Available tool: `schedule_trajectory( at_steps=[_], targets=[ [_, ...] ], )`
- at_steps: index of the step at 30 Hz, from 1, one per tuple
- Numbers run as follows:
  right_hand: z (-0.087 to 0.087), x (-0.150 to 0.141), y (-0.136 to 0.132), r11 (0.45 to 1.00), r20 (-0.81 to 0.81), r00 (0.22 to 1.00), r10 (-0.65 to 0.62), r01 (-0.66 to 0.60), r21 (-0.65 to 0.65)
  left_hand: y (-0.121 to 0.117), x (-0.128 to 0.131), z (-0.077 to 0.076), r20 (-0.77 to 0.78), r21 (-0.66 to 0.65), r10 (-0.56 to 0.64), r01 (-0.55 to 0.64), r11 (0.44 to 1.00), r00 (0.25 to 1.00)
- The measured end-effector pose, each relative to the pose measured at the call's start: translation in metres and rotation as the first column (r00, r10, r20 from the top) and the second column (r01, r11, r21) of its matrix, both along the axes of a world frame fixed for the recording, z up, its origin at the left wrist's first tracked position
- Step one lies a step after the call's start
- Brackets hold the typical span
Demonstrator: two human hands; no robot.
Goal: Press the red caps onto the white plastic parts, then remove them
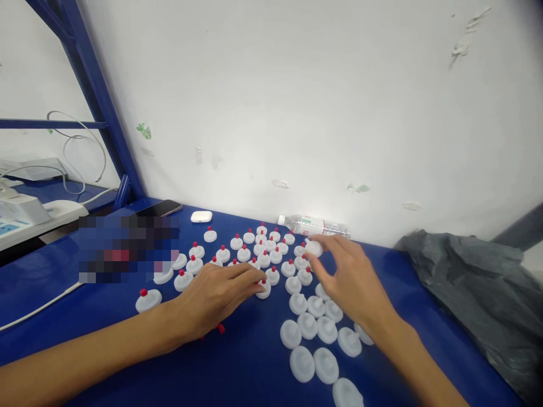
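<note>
My left hand (pixel 220 288) reaches in from the left. Its fingertips are pinched at the small red cap on a round white plastic lid (pixel 263 291) standing on the table. My right hand (pixel 350 271) grips a white nozzle lid (pixel 314 247) between thumb and fingers, raised a little over the others. Around and behind my left hand stand several white lids with red caps (pixel 183 280). Below my right hand lie several white lids without red caps (pixel 327 329). A loose red cap (pixel 221 328) shows just under my left palm, which hides part of that area.
Against the wall lies a clear plastic bottle (pixel 311 225). A white earbud case (pixel 201 216) and a phone (pixel 167 208) are at the back left, beside a pixelated patch. Grey plastic sheeting (pixel 475 299) covers the right edge. At far left sits a white power strip (pixel 63 212).
</note>
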State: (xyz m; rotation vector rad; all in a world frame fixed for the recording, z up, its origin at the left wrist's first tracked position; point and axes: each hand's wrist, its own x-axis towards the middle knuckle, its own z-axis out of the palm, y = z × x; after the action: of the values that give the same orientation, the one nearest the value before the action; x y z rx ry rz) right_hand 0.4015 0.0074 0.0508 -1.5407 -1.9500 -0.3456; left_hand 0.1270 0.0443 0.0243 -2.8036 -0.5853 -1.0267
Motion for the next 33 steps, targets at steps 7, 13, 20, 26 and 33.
schedule_trajectory(
  at_steps=[7,13,20,26,33],
  targets=[
    [-0.009,-0.027,-0.014,0.926,0.167,0.911,0.378,-0.37,-0.075,-0.001,0.002,0.002,0.205,-0.094,-0.032,0.052,0.994,0.978],
    [-0.01,-0.039,-0.017,0.875,0.178,0.863,0.473,-0.484,0.026,-0.006,-0.001,0.0,0.175,-0.069,-0.11,0.124,0.99,0.978],
    [-0.008,-0.04,-0.019,0.872,0.207,0.87,0.447,-0.475,0.115,-0.001,-0.001,-0.003,0.202,-0.098,-0.074,0.095,0.991,0.977],
    [-0.004,-0.043,-0.023,0.856,0.205,0.86,0.467,-0.498,0.137,-0.001,0.0,-0.002,0.184,-0.053,-0.037,0.047,0.997,0.982],
    [-0.002,-0.05,-0.031,0.856,0.237,0.852,0.466,-0.503,0.123,-0.009,0.003,0.005,0.148,-0.144,-0.076,0.097,0.985,0.986]
  ],
)
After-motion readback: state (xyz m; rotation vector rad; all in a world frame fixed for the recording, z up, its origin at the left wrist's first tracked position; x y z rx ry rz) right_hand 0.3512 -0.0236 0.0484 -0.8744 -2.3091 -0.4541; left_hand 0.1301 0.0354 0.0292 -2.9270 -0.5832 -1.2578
